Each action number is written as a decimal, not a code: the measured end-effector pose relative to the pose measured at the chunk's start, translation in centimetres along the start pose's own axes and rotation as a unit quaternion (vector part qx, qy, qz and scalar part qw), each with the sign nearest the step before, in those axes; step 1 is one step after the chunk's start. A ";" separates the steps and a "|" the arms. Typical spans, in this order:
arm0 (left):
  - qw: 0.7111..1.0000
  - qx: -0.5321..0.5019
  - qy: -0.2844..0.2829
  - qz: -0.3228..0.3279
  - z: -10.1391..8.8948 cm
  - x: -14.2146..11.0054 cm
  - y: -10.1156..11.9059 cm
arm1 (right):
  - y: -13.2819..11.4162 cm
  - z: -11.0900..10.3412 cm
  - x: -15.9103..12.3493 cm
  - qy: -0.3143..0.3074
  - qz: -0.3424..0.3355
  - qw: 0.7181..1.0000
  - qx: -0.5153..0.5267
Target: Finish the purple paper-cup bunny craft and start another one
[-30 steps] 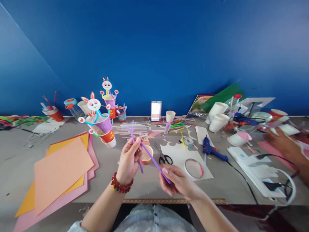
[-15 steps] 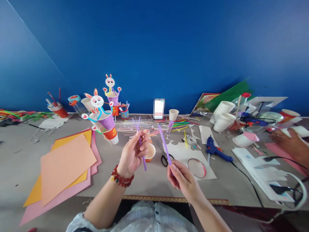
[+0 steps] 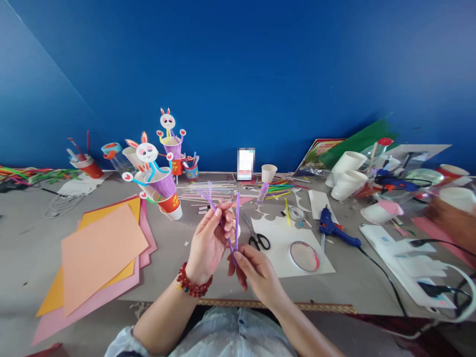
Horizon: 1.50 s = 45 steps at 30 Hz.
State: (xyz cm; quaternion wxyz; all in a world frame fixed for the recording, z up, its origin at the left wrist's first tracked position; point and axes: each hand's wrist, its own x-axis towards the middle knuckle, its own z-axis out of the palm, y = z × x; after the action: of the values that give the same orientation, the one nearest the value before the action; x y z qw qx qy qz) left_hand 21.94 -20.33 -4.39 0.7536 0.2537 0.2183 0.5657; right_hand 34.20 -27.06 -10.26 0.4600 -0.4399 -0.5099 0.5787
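Note:
My left hand (image 3: 210, 238) pinches a purple straw (image 3: 213, 202) whose upper end is split into several thin, spreading strips. In my right hand (image 3: 258, 270), thumb and fingers are closed on a second purple straw (image 3: 237, 213), which stands almost upright and looks whole at its top. The lower end of the split straw reaches my right fingertips; whether they grip it too, I cannot tell. Behind the hands a paper cup is mostly hidden. Just right of them, black-handled scissors (image 3: 259, 241) lie partly on a white sheet of paper (image 3: 275, 263).
Coloured paper sheets (image 3: 104, 248) lie left, below rabbit-decorated paper cups (image 3: 163, 183). Loose straws (image 3: 208, 191) spread behind my hands. To the right are a tape roll (image 3: 304, 257), a blue glue gun (image 3: 334, 229), a corded power strip (image 3: 394, 267) and another person's blurred hand (image 3: 451, 218).
My right hand has moved left and slightly down, bringing its straw beside the split one and turning it more upright. My left hand has shifted slightly right. The other person's hand has moved.

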 end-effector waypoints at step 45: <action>0.977 0.169 -0.053 -0.121 -2.2 -2.3 -0.9 | 0.6 -1.5 0.1 -0.066 0.087 0.983 0.150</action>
State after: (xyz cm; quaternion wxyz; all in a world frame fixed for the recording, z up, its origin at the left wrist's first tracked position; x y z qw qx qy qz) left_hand 20.64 -22.44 -6.53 0.7733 0.3786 0.3001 0.4107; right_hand 35.60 -26.68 -11.01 0.4342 -0.3691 -0.4063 0.7142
